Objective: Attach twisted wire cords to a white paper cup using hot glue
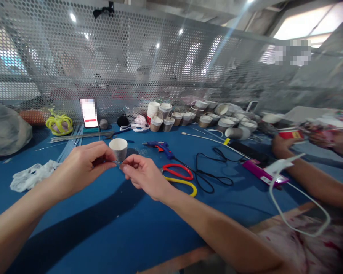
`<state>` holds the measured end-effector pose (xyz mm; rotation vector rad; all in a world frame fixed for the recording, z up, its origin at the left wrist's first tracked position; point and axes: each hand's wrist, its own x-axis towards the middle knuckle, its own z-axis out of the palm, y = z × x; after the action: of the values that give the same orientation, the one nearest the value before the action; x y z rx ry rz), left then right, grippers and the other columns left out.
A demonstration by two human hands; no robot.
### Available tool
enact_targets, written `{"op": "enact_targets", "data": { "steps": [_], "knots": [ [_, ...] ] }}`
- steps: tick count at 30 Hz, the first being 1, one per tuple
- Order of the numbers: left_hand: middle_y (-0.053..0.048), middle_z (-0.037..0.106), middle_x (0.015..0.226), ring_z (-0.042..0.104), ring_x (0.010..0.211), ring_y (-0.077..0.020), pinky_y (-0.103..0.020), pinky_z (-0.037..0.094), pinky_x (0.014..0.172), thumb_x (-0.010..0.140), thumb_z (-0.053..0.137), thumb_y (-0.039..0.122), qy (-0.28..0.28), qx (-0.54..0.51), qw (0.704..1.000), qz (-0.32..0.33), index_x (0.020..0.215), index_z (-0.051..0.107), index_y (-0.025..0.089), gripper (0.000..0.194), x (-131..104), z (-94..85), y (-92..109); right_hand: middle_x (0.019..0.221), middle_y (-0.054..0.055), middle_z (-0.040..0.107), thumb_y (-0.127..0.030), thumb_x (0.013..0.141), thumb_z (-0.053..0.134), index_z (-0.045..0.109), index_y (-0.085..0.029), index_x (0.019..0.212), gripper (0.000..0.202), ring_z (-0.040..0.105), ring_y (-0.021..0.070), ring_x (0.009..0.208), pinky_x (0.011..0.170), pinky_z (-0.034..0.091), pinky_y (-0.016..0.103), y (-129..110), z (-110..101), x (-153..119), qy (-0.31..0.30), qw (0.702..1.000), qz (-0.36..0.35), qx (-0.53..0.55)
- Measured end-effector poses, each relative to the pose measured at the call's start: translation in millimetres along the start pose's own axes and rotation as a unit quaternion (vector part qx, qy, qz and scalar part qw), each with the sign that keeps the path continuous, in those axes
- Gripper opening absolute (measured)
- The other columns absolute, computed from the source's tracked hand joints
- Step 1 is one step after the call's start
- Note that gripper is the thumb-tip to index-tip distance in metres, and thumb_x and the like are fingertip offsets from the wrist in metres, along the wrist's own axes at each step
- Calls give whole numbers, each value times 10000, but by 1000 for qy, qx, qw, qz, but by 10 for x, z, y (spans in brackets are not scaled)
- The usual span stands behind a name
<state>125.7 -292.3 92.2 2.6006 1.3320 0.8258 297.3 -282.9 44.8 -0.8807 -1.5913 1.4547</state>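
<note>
The left hand (87, 161) and right hand (147, 175), close but apart, are in front of the cup (120, 152); I can't tell if they hold anything. Right of the cup is a blue glue gun (157, 144); behind and left, a phone (90, 114).

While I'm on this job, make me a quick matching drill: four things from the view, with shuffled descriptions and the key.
1. Glue gun
2. Scissors
3. Phone
4. Small cup

a. Screen lit, standing upright
b. Just beyond the left hand and right hand
c. Blue body, red trigger
d. One red handle, one yellow

Pairs: 1-c, 2-d, 3-a, 4-b
</note>
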Motion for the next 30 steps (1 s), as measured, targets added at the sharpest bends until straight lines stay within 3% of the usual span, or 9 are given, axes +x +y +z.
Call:
{"op": "enact_targets", "data": {
  "steps": [7,14,30],
  "knots": [
    [-4,577,699,505,612,-104,-197,377,559,781,466,216,-1,2,1000,8,700,562,169,135,1,-13,19,548,-50,461,-171,746,473,497,-155,758,32,275,8,351,328,217,159,-22,7,-3,-2,1000,19,12],
    [8,561,674,481,576,-95,-193,367,523,768,489,227,8,-6,1000,-8,689,554,173,115,-6,30,18,537,-56,426,-263,684,600,511,-157,741,150,334,26,411,358,242,161,-42,3,-13,4,1000,11,-23],
    [7,552,647,465,537,-89,-192,366,485,774,492,262,16,-11,1000,-4,689,533,175,129,-11,48,10,554,-44,407,-300,720,545,517,-153,675,156,303,44,463,418,244,184,-52,18,-27,14,997,-19,-70]
  ]
}}
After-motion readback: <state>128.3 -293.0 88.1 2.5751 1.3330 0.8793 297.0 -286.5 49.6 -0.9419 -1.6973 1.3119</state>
